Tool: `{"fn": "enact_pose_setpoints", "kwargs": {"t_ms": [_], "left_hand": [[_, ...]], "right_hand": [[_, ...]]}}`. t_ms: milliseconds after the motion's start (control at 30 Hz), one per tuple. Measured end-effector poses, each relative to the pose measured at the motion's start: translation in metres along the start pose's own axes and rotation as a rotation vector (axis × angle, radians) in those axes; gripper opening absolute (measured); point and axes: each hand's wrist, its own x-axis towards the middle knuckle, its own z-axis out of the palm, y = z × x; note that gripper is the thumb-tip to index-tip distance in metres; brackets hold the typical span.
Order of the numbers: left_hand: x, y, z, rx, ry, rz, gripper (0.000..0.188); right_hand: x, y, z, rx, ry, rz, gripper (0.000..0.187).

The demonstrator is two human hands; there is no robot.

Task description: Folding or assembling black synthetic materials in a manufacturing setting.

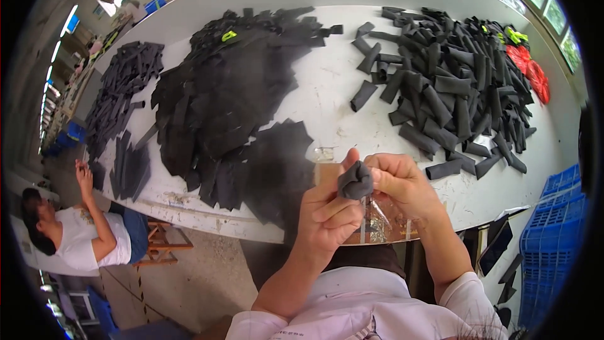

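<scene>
Black foam tubes (453,88) – white table (327,94) – blue crate (557,226).

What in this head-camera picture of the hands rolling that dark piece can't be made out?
- Dark rolled piece: its lower part is hidden by the fingers of the left hand and by the right hand.
- Clear plate under the hands: mostly covered by them, glare blurs the rest.
- Blue crate: cut off by the right rim.
- Red pieces far right: too small and bent to identify.
</scene>
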Motion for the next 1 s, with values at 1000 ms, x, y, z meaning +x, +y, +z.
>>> {"fn": "enact_pose_setpoints", "kwargs": {"t_ms": [1000], "left_hand": [[-0.012,-0.018,-0.021,1.399,0.419,0.536,0.026]], "right_hand": [[0.000,0.050,-0.025,-0.008,0.175,-0.058,0.014]]}}
